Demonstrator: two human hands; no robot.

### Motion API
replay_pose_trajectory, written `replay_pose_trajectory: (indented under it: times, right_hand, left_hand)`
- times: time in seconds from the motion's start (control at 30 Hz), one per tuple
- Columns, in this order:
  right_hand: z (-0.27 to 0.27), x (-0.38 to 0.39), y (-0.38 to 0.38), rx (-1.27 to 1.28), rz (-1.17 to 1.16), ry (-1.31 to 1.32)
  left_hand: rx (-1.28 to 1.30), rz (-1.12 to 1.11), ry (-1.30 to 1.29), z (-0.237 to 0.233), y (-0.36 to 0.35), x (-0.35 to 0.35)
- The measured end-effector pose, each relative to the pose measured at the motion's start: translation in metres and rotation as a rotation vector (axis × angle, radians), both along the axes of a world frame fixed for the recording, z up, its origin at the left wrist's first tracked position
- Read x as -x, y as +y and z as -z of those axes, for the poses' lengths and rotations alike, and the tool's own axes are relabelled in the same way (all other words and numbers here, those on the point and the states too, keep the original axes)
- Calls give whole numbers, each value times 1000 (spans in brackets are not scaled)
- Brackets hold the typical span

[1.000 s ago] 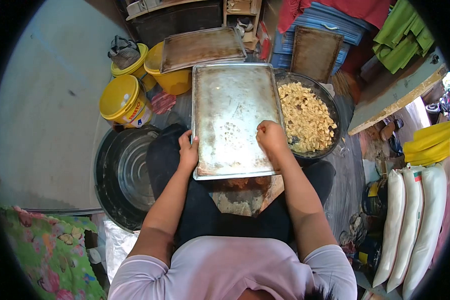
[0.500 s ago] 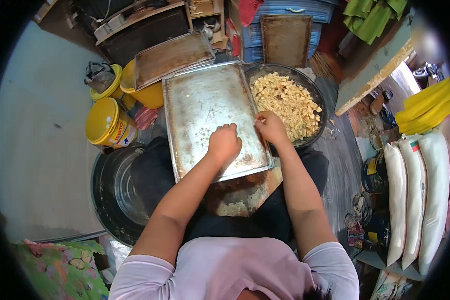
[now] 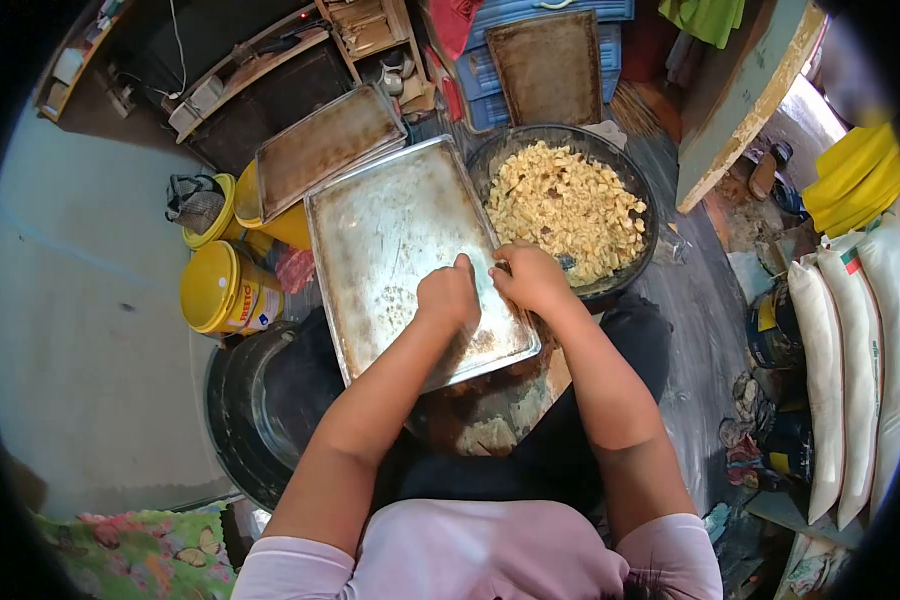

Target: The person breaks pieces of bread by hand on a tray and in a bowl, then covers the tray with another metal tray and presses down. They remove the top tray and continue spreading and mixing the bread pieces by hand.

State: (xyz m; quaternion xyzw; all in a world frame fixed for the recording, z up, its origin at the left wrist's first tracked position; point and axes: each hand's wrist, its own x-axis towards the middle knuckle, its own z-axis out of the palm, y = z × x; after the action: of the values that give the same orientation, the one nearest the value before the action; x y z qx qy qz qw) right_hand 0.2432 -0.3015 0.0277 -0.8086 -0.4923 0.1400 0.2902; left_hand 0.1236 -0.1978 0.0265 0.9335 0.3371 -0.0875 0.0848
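Note:
A shallow metal baking tray (image 3: 385,225) with brown stains rests tilted across my lap area, over a worn stool-like surface (image 3: 490,437). My left hand (image 3: 450,297) is closed and presses on the tray's surface, right of its middle. Whatever its curled fingers hold, if anything, is hidden. At the tray's right rim, my right hand (image 3: 532,277) has its thumb and fingers closed on the edge. Just beyond that hand stands a round black basin (image 3: 653,235) filled with pale yellow chunks (image 3: 570,210).
More baking trays (image 3: 330,140) lie over yellow buckets at the left, and another tray (image 3: 548,70) leans on blue drawers. A lidded yellow bucket (image 3: 210,288) and a dark tub (image 3: 225,400) stand left. White sacks (image 3: 822,390) stand at the right, below a door (image 3: 740,110).
The view has turned slightly, shifting the tray left and down. My left hand remains pressed on the tray, and my right hand remains at its rim.

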Motion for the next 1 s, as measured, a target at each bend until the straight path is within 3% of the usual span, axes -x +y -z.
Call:
replay_pose_trajectory:
  times: [0.13, 0.2, 0.3, 0.43, 0.6, 0.7, 1.0]
  right_hand:
    - [-5, -3, -4, -21, 13, 1]
    - [-6, -5, -4, -28, 16, 5]
    - [-5, -4, -4, -19, 27, 13]
    - [-3, -1, -2, -11, 33, 21]
    - [-2, 2, 2, 21, 11, 41]
    - [1, 0, 5, 29, 7, 41]
    - [2, 6, 9, 7, -44, 40]
  left_hand:
    - [74, -39, 22, -22, 6, 3]
    - [22, -39, -85, 1, 31, 16]
    - [369, -158, -269, 8, 57, 23]
    - [362, -162, -328, 4, 49, 28]
    - [135, -73, -279, 14, 42, 30]
    - [288, -131, -353, 25, 59, 41]
    - [315, -110, -484, 24, 54, 55]
